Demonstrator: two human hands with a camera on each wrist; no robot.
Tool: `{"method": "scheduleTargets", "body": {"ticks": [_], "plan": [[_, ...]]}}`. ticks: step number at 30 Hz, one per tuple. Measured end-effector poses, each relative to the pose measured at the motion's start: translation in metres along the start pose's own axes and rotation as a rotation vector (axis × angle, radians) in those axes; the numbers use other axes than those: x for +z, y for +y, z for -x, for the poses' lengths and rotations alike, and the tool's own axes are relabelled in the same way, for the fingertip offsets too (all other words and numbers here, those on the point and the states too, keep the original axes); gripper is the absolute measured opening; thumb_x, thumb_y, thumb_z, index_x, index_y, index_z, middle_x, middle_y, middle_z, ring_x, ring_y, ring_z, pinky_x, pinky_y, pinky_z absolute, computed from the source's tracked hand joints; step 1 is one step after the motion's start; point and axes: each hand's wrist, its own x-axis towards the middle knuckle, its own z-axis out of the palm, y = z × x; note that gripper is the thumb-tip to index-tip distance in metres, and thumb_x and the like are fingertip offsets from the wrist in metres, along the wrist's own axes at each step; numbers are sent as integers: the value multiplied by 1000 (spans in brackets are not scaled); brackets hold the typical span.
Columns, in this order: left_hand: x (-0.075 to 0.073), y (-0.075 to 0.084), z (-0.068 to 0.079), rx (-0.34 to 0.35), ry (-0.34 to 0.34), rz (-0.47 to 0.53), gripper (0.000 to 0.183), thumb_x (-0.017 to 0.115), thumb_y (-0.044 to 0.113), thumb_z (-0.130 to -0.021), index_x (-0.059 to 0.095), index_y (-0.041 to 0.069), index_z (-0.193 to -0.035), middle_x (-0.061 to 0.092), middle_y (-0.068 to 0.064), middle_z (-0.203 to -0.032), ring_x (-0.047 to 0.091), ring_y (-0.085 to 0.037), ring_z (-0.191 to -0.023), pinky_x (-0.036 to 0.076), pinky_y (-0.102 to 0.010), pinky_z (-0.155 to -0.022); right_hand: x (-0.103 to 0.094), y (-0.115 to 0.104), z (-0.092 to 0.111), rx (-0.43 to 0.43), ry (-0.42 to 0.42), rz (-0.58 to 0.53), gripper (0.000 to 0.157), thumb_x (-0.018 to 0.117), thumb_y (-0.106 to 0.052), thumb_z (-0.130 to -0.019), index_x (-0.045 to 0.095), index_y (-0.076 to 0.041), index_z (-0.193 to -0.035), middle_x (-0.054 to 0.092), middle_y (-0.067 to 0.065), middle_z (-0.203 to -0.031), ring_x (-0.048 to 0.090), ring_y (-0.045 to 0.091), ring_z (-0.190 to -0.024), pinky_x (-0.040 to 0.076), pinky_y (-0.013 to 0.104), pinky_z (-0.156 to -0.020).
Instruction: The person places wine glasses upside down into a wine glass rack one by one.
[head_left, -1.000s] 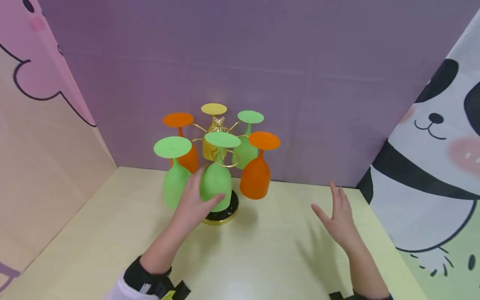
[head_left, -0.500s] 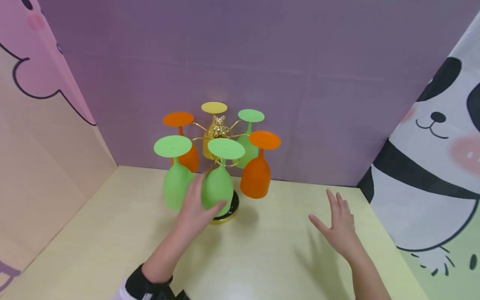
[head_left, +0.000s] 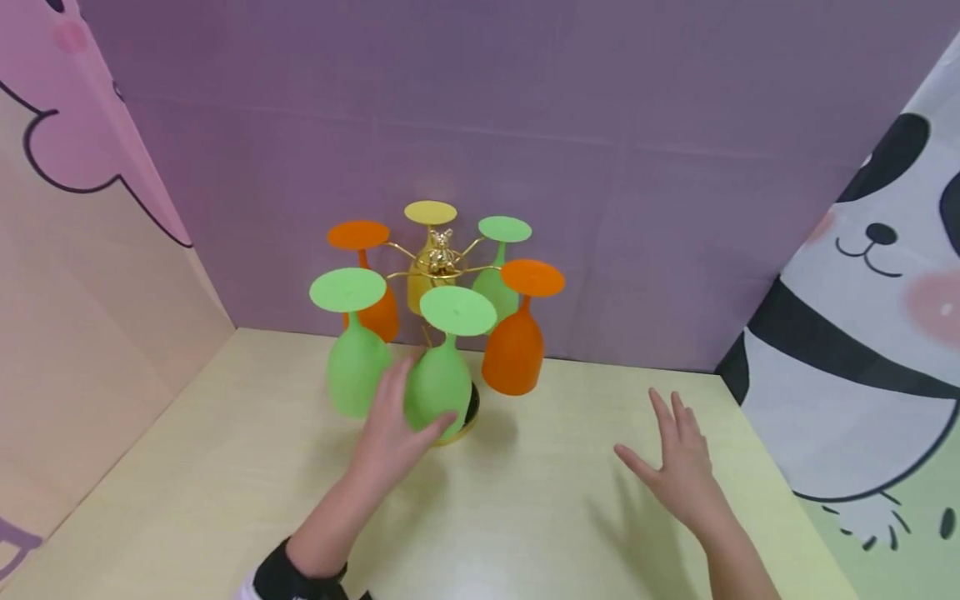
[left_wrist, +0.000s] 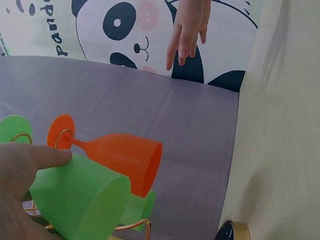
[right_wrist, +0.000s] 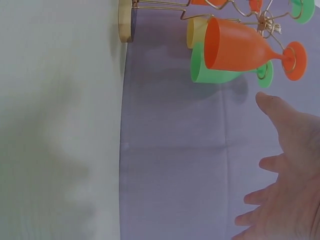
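My left hand (head_left: 388,442) grips the bowl of a green plastic goblet (head_left: 438,387), which hangs upside down in front of a gold wire rack (head_left: 442,260). In the left wrist view, thumb and fingers lie around the green goblet (left_wrist: 82,200), its mouth facing the table. To its left another green goblet (head_left: 348,358) hangs close to my knuckles, and an orange goblet (head_left: 513,358) hangs to its right. My right hand (head_left: 682,475) is held over the right part of the table, fingers spread, touching nothing; the right wrist view shows the same hand (right_wrist: 300,185) below the hanging goblets.
Behind hang a second orange goblet (head_left: 358,236), a yellow goblet (head_left: 431,213) and a further green goblet (head_left: 504,229). The rack's round black-and-gold base (head_left: 471,410) stands on the pale table (head_left: 555,500). A purple cloth wall (head_left: 637,208) rises right behind the rack.
My left hand has drawn the front green goblet towards me and slightly right; its foot now sits away from the wire loop. The right hand has sunk a little.
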Motion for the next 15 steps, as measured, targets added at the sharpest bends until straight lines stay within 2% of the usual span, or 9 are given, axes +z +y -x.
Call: {"method": "scheduleTargets", "body": {"ticks": [9,15], "plan": [[4,-4,7,-38,-4,11,86,74,33,-74,23,20,-143,28,-13,-144,31,-30,-126,35,-60,-97,4,5,6,2,32,1,87,66,-38,-80,15,-9,-145,14,36,-142,12,57,-124,16,75,-91],[4,-5,10,16,14,21,86,74,30,-75,23,17,-142,28,-17,-143,32,-32,-125,36,-61,-95,5,7,6,-7,53,5,86,67,-37,-80,17,-8,-144,15,36,-141,14,58,-123,17,75,-91]]}}
